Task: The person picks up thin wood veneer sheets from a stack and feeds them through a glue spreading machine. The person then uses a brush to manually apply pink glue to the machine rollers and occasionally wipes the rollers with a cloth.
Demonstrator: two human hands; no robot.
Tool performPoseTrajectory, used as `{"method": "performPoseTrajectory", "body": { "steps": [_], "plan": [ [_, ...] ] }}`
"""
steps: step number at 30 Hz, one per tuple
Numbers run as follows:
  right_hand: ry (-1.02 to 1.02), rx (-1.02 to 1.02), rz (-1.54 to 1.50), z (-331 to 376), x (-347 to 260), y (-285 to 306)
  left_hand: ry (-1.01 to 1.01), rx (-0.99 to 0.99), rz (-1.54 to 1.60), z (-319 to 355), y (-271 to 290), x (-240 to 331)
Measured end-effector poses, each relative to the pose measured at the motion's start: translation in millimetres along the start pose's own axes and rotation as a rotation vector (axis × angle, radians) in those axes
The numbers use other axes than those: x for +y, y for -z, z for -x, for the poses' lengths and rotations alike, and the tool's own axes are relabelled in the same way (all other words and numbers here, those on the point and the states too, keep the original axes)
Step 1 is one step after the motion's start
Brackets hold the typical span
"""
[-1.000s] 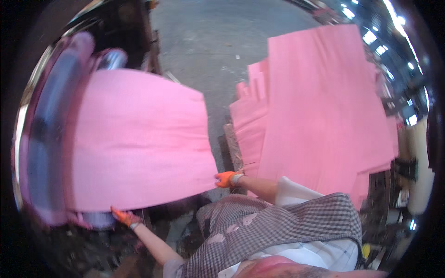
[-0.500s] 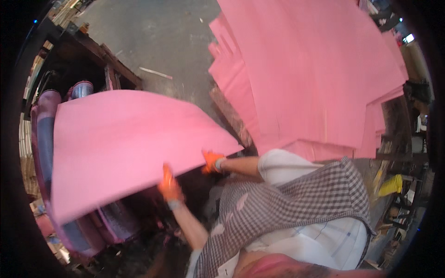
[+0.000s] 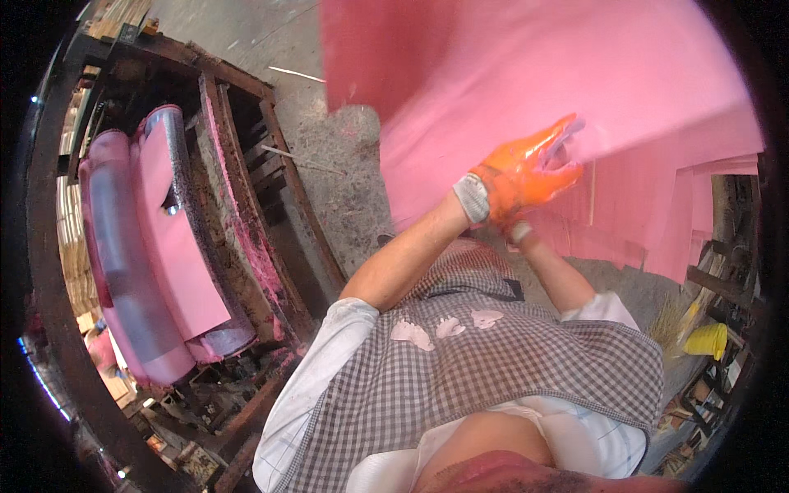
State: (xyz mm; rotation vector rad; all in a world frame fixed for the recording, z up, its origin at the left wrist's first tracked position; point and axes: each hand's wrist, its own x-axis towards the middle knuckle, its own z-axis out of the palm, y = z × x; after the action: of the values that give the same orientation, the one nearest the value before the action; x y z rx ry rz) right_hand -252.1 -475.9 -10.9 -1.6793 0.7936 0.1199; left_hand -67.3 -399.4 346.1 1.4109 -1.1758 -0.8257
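A large pink sheet [image 3: 641, 74] curves over a stack of similar pink sheets [image 3: 620, 201] on the right, its motion blurred. My left hand [image 3: 522, 177], in an orange glove with a grey cuff, is closed at the sheet's near edge, thumb and fingers curled. Behind it is my right hand [image 3: 501, 218], also gloved, with its cuff and forearm showing. Its fingers are hidden by the left hand. Both forearms reach away from my checked apron toward the stack.
On the left stands a dark-framed roller machine [image 3: 131, 255] smeared pink. Another pink sheet [image 3: 185, 263] with a torn notch lies against its rollers. Grey floor [image 3: 349, 177] separates machine and stack, with a thin pale strip [image 3: 296, 75] on it. A yellow bucket [image 3: 705, 340] stands at right.
Both hands have swung from the roller machine on the left to the stack on the right, taking the pink sheet along. The rollers, covered before, now show with another sheet on them.
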Motion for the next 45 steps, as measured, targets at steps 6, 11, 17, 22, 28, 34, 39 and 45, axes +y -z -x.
{"method": "performPoseTrajectory", "body": {
  "steps": [6, 11, 17, 22, 28, 34, 39, 45],
  "plan": [
    [-0.671, 0.913, 0.216, -25, 114, 136, 0.155, 0.287, -0.325, 73, 38, -86],
    [-0.953, 0.294, 0.185, -80, 152, 136, 0.270, 1.005, -0.350, 235, 150, -106],
    [0.282, -0.494, 1.463, -125, 98, -32, -0.066, 1.849, -0.400, 408, 226, 29],
    [-0.380, -0.242, 0.468, -167, 26, -131, -0.008, 2.168, -0.329, 466, 208, -2],
    [0.206, -0.412, 0.566, -173, -104, -177, 0.292, 2.321, 0.369, 566, 166, -158],
    [0.181, -0.423, 0.739, -153, -140, -222, 0.375, 2.373, 0.526, 592, 185, -207],
    [0.126, -0.449, 0.666, -144, -73, -232, 0.110, 2.125, 0.784, 609, 180, -267],
    [0.335, -0.648, 0.772, -38, -155, -262, 0.278, 1.731, 0.988, 551, 144, -231]
  ]
}}
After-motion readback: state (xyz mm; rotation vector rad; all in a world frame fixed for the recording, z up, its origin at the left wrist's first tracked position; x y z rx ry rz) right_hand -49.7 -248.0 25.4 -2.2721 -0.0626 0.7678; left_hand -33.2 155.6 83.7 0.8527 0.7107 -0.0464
